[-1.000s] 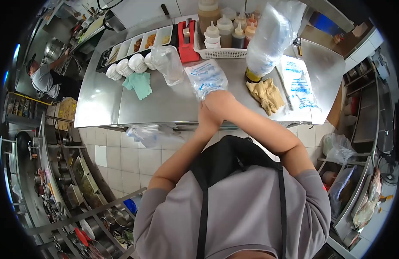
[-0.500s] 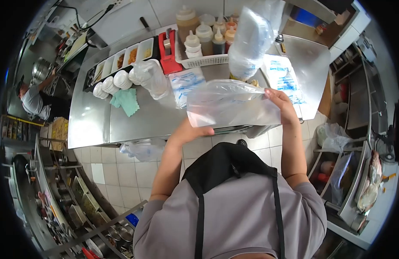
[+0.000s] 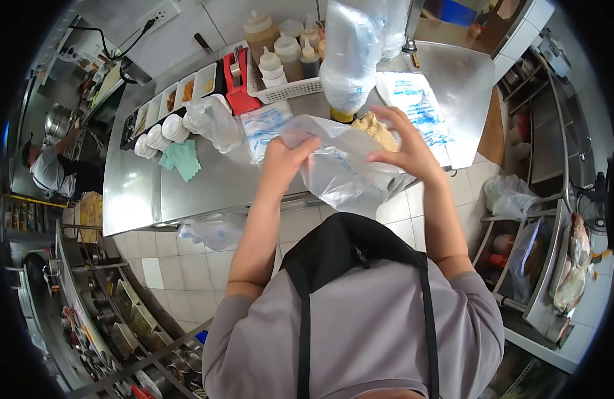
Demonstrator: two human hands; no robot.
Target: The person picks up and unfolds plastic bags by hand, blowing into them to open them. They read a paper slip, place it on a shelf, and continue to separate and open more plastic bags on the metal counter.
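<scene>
A clear plastic bag (image 3: 343, 174) hangs from my left hand (image 3: 287, 159), whose fingers are closed on its upper left edge. My right hand (image 3: 408, 147) is spread with fingers apart, just right of the bag and next to a lumpy beige food item (image 3: 376, 131) on the counter. That food lies partly behind the bag and my fingers. Behind it stands a tall plastic-wrapped stack (image 3: 349, 63). Flat white bags with blue print lie on both sides, one pile (image 3: 413, 106) at the right and another (image 3: 264, 123) at the left.
On the steel counter (image 3: 131, 193) are a basket (image 3: 290, 92) of sauce bottles, a red holder (image 3: 238, 90), food trays (image 3: 186, 92), stacked white cups (image 3: 174, 128) and a green cloth (image 3: 181, 159). Another person (image 3: 51, 166) stands at the far left. Shelves (image 3: 529, 266) line the right side.
My right hand has let go of the bag's right side and opened beside the food. The bag now hangs lower from my raised left hand. The view has shifted slightly.
</scene>
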